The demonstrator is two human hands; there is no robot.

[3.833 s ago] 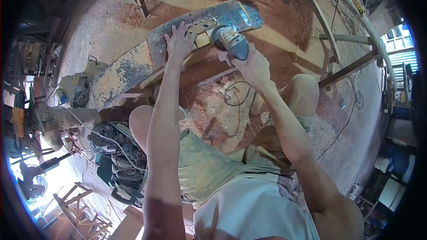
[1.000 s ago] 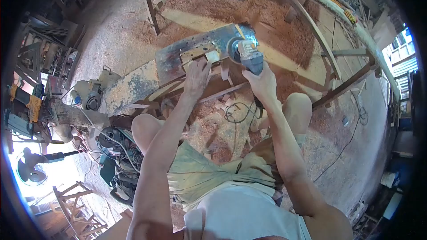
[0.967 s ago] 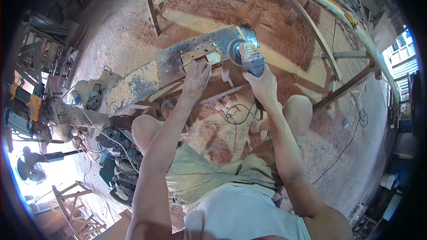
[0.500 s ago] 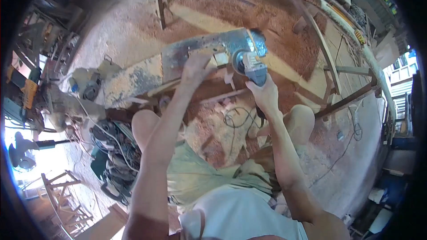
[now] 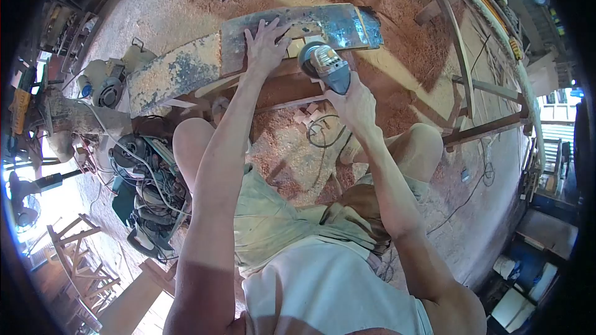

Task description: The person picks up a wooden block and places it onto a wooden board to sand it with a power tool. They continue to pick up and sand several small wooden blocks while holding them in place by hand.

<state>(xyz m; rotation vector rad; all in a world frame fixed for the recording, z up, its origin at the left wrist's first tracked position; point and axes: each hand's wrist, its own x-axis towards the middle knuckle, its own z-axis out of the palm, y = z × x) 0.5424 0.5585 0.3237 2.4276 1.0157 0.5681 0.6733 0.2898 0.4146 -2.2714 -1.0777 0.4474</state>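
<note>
Workshop floor (image 5: 164,18), strewn with sawdust, surrounds a paint-flecked bench (image 5: 186,71). The left hand (image 5: 267,49), bunched half a second ago, now rests on it, fingers spread apart. The right hand's (image 5: 356,107) fingers, clamped around an angle grinder (image 5: 330,67), have brought it leftward, close beside the pale wood block (image 5: 295,48) on the bench.

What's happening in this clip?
A person's right hand grips a grinder, its disc close beside a small pale block on a worn bench. The left hand lies spread on the bench, left of the block. Whether the disc touches the block isn't clear.
</note>
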